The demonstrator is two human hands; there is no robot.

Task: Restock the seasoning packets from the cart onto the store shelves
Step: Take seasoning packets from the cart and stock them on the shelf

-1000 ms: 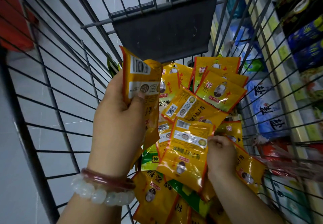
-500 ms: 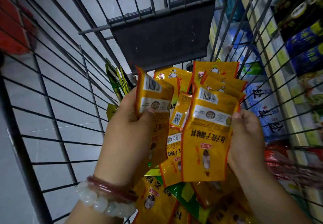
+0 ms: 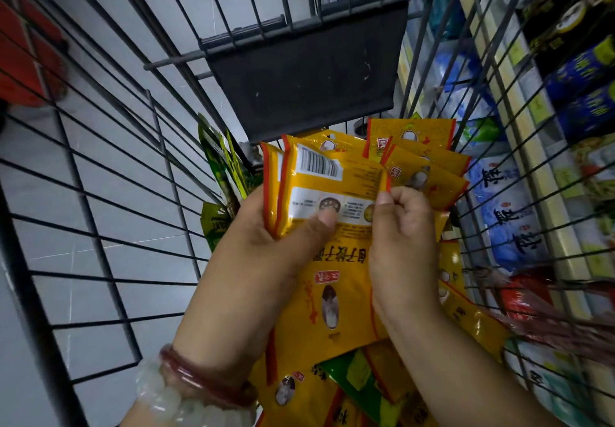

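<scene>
Both hands are inside the wire cart [image 3: 109,173]. My left hand [image 3: 283,243] grips a small stack of yellow seasoning packets [image 3: 332,186], thumb pressed on the front one, barcode side facing me. My right hand [image 3: 402,236] pinches the right edge of that same front packet. Several more yellow packets [image 3: 429,163] lie in the cart behind and under my hands. Green packets [image 3: 221,163] stand against the cart's left side, and one green packet [image 3: 352,373] lies among the yellow ones near my wrists.
The cart's dark folded seat flap [image 3: 306,80] stands at the far end. Store shelves [image 3: 519,100] run along the right, stocked with blue and white salt bags [image 3: 509,216] and dark boxes [image 3: 582,70]. Grey floor tiles show through the left wires; something red [image 3: 26,57] sits far left.
My right hand lifted a yellow packet out of the cart pile and brought it left onto the stack in my left hand; both hands now meet on it.
</scene>
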